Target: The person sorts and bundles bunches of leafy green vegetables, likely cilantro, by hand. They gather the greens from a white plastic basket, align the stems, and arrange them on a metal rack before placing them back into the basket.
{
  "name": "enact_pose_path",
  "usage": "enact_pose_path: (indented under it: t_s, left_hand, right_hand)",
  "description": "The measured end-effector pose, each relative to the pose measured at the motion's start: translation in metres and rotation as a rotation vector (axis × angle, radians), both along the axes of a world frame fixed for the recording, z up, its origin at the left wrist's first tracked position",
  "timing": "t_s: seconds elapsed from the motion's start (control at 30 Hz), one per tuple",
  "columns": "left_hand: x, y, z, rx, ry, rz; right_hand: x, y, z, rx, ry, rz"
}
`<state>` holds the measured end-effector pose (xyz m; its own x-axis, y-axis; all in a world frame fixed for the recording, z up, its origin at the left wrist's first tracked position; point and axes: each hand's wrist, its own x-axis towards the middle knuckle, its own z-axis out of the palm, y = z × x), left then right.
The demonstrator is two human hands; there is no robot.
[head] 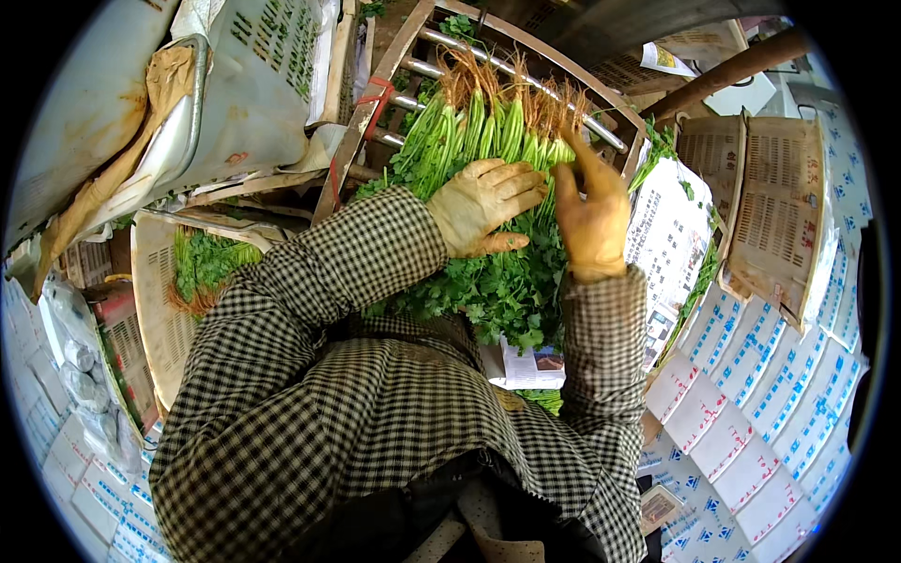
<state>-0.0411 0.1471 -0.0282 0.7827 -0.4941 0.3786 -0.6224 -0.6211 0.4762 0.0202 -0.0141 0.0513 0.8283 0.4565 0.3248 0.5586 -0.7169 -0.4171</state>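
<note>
Bunches of cilantro (493, 134) lie side by side on a wooden-framed rack with metal bars (457, 43), their brown roots away from me and the leaves towards me. My left hand (493, 206), in a yellowish rubber glove, rests flat over the stems with its fingers apart and pointing right. Just right of it is my right hand (593, 211), gloved too and slightly blurred, its fingers reaching up at the rightmost stems and roots; whether it pinches any is unclear. Leaves (503, 295) hang below both hands, over a printed sheet (528, 367).
A plastic crate (158, 281) with more cilantro (211, 260) stands at left, below large pale crates (253, 91). Newspaper (669, 239) covers greens at right, near upright perforated crates (774, 204). A wooden pole (732, 70) slants across the upper right. Printed white boxes (746, 450) lie lower right.
</note>
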Motion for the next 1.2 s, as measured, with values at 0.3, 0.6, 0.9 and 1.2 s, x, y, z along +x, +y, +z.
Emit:
enact_pose_path:
  t_s: [0.3, 0.6, 0.9, 1.2]
  left_hand:
    - [-0.002, 0.003, -0.001, 0.057, 0.086, -0.001]
    - [0.0, 0.003, -0.002, -0.089, 0.106, -0.049]
    - [-0.004, 0.0, -0.011, -0.16, 0.345, -0.073]
    - [-0.011, 0.0, 0.001, -0.048, 0.342, 0.078]
  right_hand:
    - [0.126, 0.1, -0.03, -0.87, 0.272, -0.047]
    - [0.103, 0.066, -0.022, 0.151, 0.768, -0.122]
    - [0.042, 0.13, -0.013, -0.804, 0.63, 0.073]
    - [0.039, 0.12, -0.023, -0.557, 0.475, 0.023]
